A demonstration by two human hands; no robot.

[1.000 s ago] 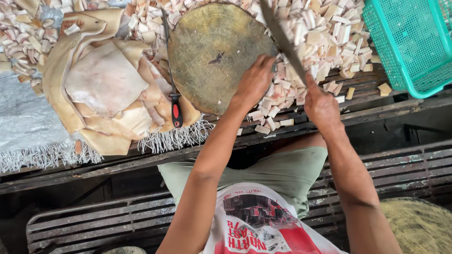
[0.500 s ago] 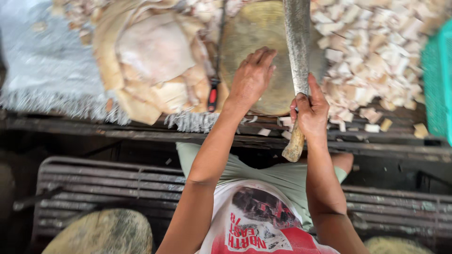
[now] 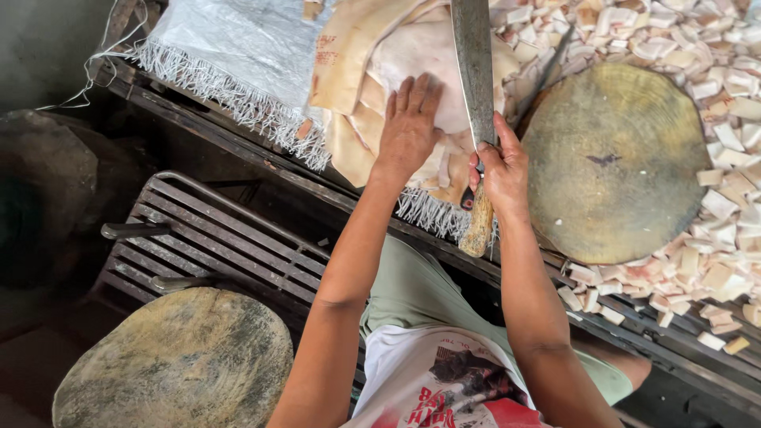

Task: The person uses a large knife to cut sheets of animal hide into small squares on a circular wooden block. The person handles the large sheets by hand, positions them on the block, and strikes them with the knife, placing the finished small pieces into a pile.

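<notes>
Left hand (image 3: pixel 408 131) presses pale sheets (image 3: pixel 372 63); right hand (image 3: pixel 501 170) grips cleaver (image 3: pixel 474 87)

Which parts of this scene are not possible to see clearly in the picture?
- Blade tip: cut off by the top edge, head view.
- Handle upper part: covered by the right hand.
- Pale sheets: partly under the left hand.
- Small knife: handle hidden behind the right hand.

Cream and pale-tan flat sheets of hide (image 3: pixel 396 47), dull grey long steel cleaver blade (image 3: pixel 474 63) with a beige wooden handle (image 3: pixel 478 230), olive-brown round wooden chopping block (image 3: pixel 614 162), white-pinkish cut pieces (image 3: pixel 713 261), silvery fringed woven sack (image 3: pixel 230 47).
</notes>
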